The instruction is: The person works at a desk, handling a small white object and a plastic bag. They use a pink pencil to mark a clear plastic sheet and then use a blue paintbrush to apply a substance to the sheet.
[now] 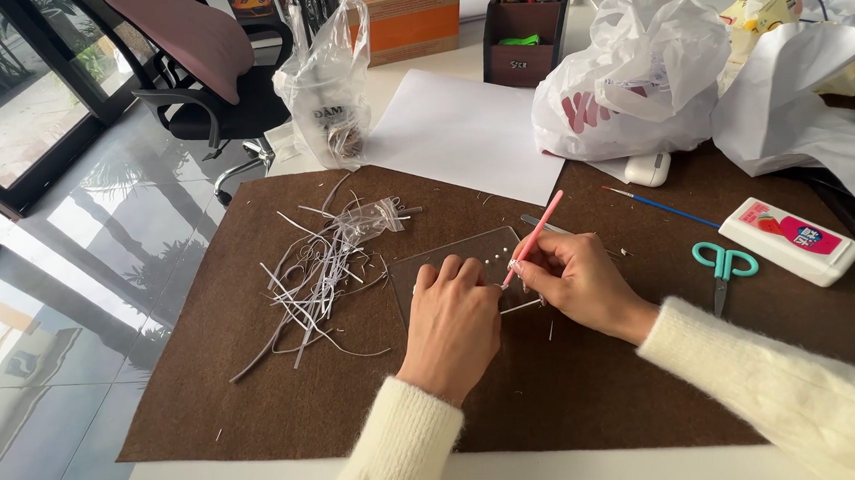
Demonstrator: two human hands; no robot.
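My left hand (450, 321) rests palm down on a clear plastic sheet (454, 256) that lies on a brown felt mat (257, 382). My right hand (576, 282) grips a thin pink tool (537, 230) like a pen, its tip down on the sheet beside my left fingers. A thin grey strip pokes out under my right hand. A loose heap of grey and white paper strips (310, 283) with a small clear bag (371, 217) lies to the left of the sheet.
Teal-handled scissors (723, 271), a blue thin brush (661, 208) and a white flat box (804, 240) lie right of my hands. Behind are white paper (460, 132), plastic bags (637, 75), a clear bag (329, 86), a pen holder (524, 38) and an office chair (204, 55).
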